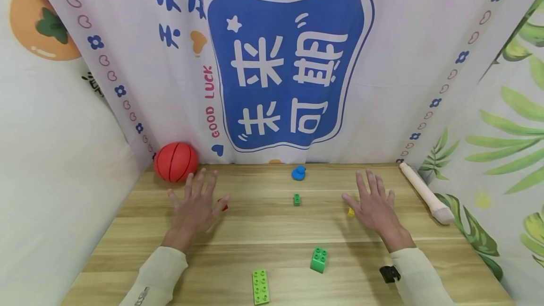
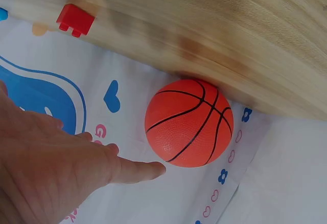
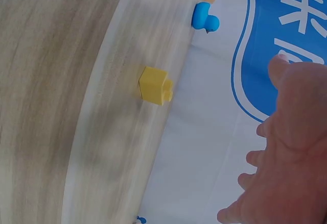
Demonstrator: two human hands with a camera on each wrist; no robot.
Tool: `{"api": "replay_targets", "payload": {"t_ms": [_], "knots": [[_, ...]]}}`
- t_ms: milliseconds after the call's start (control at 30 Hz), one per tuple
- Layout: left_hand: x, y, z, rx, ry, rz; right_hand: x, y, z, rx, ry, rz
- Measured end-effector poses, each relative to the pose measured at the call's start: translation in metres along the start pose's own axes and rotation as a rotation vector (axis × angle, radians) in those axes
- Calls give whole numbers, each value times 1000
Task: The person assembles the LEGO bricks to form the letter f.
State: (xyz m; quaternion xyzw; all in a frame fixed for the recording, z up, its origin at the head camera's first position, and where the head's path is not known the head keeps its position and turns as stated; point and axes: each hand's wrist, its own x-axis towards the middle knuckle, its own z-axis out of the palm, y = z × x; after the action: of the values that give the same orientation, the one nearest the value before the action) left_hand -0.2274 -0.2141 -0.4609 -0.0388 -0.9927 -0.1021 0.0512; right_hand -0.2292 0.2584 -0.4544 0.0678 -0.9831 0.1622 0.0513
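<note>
In the head view my left hand (image 1: 195,209) is held over the left side of the table, fingers spread and straight, holding nothing. A red toy brick (image 1: 223,203) shows partly from behind its thumb, and a red basketball (image 1: 176,162) sits just beyond the fingertips. My right hand (image 1: 376,207), also spread and empty, hovers over the right side. Beside its thumb is a small yellow brick (image 1: 351,212), partly covered by the hand. The right wrist view shows that yellow brick (image 3: 154,85) whole, with the hand apart from it.
Between the hands stand a blue rubber duck (image 1: 299,173) and a small green brick (image 1: 296,199). Nearer lie a green brick (image 1: 318,259) and a long light-green brick (image 1: 260,287). A white and pale-pink cylinder (image 1: 427,193) lies along the right edge. Printed curtains (image 1: 382,107) enclose the wooden table (image 1: 272,230).
</note>
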Motion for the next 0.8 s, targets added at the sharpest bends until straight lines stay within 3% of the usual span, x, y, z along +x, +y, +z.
{"api": "replay_targets", "payload": {"t_ms": [267,467,600,700,800], "knots": [[-1,1,-1,4,14,6,-2,0,0,12,1,-8],[-3,1,6,-21,28,25,-5,11,6,84,26,-45],[-2,-3,19,-162,-28,20,-9,32,15,196,-6,-42],[1,-10,31,-298,-102,-31,-12,54,22,276,-67,-13],[5,-17,40,-377,-122,-79,-13,71,27,344,-125,8]]}}
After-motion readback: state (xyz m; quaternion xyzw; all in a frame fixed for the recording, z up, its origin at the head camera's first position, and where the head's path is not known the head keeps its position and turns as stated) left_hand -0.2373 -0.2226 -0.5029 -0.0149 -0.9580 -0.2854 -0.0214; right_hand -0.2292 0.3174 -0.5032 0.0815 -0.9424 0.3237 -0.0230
